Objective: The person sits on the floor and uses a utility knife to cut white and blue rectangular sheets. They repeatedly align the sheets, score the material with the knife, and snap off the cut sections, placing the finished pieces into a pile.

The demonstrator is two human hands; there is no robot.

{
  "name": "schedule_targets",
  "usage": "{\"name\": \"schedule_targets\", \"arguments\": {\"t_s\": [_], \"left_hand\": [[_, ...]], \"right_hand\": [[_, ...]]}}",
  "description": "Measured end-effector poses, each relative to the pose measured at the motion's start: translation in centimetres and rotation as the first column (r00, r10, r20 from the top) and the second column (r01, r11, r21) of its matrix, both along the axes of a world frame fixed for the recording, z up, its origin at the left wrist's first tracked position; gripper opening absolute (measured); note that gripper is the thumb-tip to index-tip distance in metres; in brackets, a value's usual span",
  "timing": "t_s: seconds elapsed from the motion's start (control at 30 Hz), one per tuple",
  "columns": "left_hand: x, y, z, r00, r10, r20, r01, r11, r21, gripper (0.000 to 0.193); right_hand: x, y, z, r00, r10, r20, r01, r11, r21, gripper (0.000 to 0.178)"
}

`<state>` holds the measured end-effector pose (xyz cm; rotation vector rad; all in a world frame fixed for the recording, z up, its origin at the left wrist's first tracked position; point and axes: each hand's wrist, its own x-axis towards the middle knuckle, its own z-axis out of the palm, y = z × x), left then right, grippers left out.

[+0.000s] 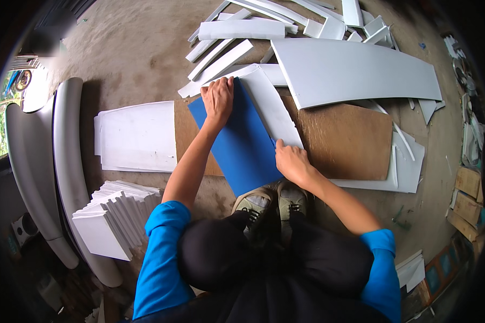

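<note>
The fingers of your left hand (217, 101) are bent and close together, pushing down near the far edge of the blue sheet (240, 137). I can't tell if any of them pinch the edge. Your right hand (295, 163) is curled up small, with its pointing finger out at the sheet's right edge. A bit of blue shows by that fingertip, but I can't tell if you hold a little tool there or just touch the sheet.

The blue sheet lies tilted in front of you, over part of a white sheet (269, 99). The two hands are far apart along it, maybe so it can't slide or turn. Its near corner comes down by your shoes (253, 204). Under these sheets is a brown board (350, 140), perhaps there to give you a flat, hard place to press.

Your left wrist is bent a little, and that arm reaches far out, with the back of the hand up. Your right arm comes in from the side and reaches less far. Both blue sleeves (164, 237) are pushed up, and your knees are bent low, which likely helps you reach the ground.

Farther out, a big white panel (355, 72) overlaps the board's far side, and a white stack (102, 226) sits to your left, near a long pale roll (70, 134).
</note>
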<state>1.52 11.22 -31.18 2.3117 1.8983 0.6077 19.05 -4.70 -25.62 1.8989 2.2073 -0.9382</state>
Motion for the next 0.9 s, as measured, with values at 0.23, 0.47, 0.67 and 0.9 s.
{"name": "schedule_targets", "arguments": {"t_s": [0.23,0.47,0.67,0.9], "left_hand": [[0.2,0.0,-0.1,1.000,0.008,-0.016,-0.008,0.999,0.050,0.029],[-0.2,0.0,-0.2,0.999,-0.015,-0.047,0.016,1.000,0.006,0.033],[-2.8,0.7,4.7,0.996,0.043,0.073,-0.050,0.994,0.102,0.031],[1.0,-0.1,17.6,0.980,-0.191,0.060,0.154,0.910,0.384,0.023]], "right_hand": [[1.8,-5.0,0.7,1.000,0.021,0.016,-0.019,0.995,-0.097,0.010],[4.1,-7.7,1.6,0.999,0.040,0.022,-0.037,0.988,-0.151,0.013],[8.3,-2.3,8.2,0.951,-0.256,-0.175,0.277,0.955,0.107,0.022],[8.4,7.4,12.7,0.735,-0.160,-0.659,0.424,0.867,0.263,0.048]]}}
